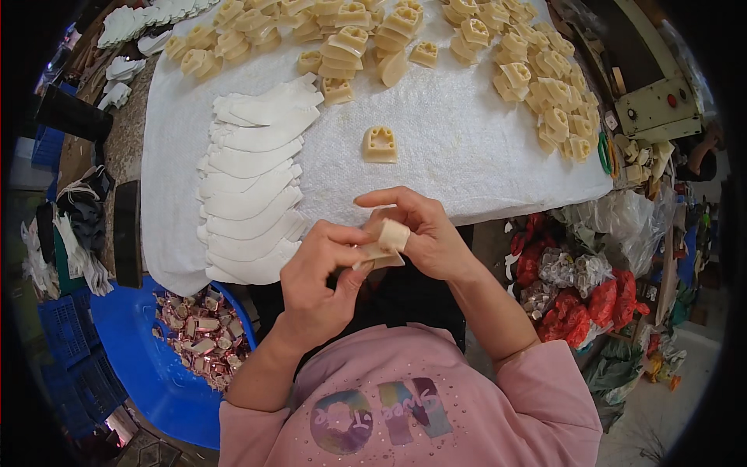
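Above my lap, at the table's front edge, both hands meet on one small cream plastic shoe heel (393,235). My right hand (433,240) grips the heel from the right, fingers curled round it, with the index finger raised. My left hand (320,265) is closed at its left side, thumb and fingertips pinching a pale flap at the heel's lower edge. Whether that flap is a separate cover piece cannot be made out. Ahead of my hands a single heel (380,159) stands on the white cloth (342,179). Overlapping rows of curved white cover pieces (250,187) lie to the left.
Piles of cream heels (342,47) fill the table's far side and right edge. At lower left, a blue tub (148,373) holds pinkish wrapped pieces (204,331). Red and clear plastic bags (568,311) lie at right. A machine with a red button (661,105) stands beyond.
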Motion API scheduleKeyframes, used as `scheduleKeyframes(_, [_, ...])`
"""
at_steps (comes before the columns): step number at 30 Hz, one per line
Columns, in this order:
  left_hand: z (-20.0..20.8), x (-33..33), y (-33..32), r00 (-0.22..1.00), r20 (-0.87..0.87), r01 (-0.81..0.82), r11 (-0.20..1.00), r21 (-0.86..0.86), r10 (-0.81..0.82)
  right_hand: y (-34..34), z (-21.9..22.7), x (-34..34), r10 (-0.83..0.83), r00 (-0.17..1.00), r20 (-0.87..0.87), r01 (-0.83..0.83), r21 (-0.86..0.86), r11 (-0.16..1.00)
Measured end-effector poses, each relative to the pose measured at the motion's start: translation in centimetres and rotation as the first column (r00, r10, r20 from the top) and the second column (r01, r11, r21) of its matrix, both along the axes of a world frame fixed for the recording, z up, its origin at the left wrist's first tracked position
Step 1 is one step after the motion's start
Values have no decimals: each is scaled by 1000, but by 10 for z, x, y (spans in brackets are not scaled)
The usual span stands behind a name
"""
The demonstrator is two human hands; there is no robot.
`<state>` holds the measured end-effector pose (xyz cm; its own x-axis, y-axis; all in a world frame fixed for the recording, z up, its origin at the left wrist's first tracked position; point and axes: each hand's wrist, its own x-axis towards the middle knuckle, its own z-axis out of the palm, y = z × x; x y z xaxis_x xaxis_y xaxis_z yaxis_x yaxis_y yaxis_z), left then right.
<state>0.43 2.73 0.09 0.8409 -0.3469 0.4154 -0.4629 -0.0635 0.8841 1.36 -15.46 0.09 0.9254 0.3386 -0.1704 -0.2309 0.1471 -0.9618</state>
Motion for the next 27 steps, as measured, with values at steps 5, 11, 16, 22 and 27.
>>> scheduleKeyframes(5, [8, -4, -8, 932, -356, -190, 926, -327, 65, 1, 3, -4, -74, 983, 168, 64, 63, 996])
scheduleKeyframes(11, [10, -6, -14, 871, -491, -199, 920, -337, 9, 11, 3, -6, -86, 881, 466, 145, -92, 985])
scheduleKeyframes(16, [7, -3, -12, 894, -449, -175, 926, -334, 7, 13, 0, -3, -138, 883, 449, 196, -84, 977])
scheduleKeyframes(22, [12, -7, -16, 864, -503, -177, 942, -284, 10, 7, 9, -1, 39, 642, 766, 408, -384, 828])
scheduleKeyframes(27, [13, 2, -5, 961, -231, -159, 987, -9, 153, 2, 4, -3, -23, 770, 638, 235, -251, 939])
